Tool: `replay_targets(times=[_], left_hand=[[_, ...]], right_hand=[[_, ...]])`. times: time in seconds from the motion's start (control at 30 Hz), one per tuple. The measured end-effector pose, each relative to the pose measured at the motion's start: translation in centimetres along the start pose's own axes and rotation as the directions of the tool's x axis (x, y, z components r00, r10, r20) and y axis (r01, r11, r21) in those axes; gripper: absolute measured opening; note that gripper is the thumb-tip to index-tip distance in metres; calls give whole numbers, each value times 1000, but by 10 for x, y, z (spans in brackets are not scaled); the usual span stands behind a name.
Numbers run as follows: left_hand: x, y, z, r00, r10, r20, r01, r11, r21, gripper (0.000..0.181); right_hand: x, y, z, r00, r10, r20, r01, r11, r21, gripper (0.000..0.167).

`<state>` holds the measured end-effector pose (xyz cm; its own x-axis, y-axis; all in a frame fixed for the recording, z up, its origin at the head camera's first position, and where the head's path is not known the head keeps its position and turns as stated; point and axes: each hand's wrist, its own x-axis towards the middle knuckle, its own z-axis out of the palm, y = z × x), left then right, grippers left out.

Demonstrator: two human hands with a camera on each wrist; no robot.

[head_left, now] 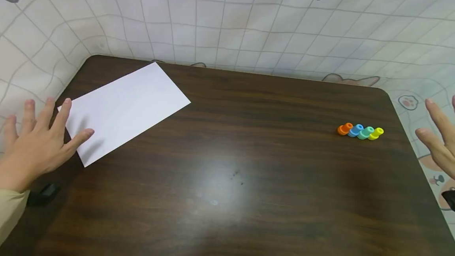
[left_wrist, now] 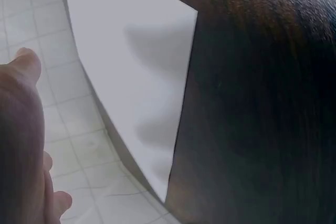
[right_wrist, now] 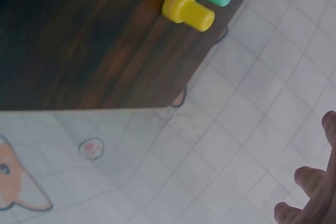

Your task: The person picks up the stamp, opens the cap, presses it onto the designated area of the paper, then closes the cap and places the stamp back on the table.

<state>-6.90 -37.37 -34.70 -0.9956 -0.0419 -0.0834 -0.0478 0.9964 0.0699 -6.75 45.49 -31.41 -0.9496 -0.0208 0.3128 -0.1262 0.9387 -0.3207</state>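
A blank white sheet of paper lies at an angle on the left of the dark wooden table. My left hand hovers by the sheet's left end, fingers spread and holding nothing; its shadow falls on the paper. Toward the table's right side stands a row of small plastic pegs, each with a wide base and a narrower top: orange, blue, teal and yellow. My right hand, partly cut off by the frame, is beyond the right table edge, fingers extended, apart from the pegs.
White cloth with a grid and cartoon animals hangs behind the table and around its sides. Dark specks mark the tabletop near a bright reflection. A black band sits at my left wrist.
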Motion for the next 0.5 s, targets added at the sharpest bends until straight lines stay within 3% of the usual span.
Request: replay_targets(times=[0.27,0.5], left_hand=[[16,6,5,997,7,82,-4,1000,-29,94],[22,11,5,996,8,88,-6,999,-32,96]], right_hand=[[18,-21,-5,1000,15,15,-15,1000,1,83],[22,-28,-1,996,35,84,-33,999,-24,82]])
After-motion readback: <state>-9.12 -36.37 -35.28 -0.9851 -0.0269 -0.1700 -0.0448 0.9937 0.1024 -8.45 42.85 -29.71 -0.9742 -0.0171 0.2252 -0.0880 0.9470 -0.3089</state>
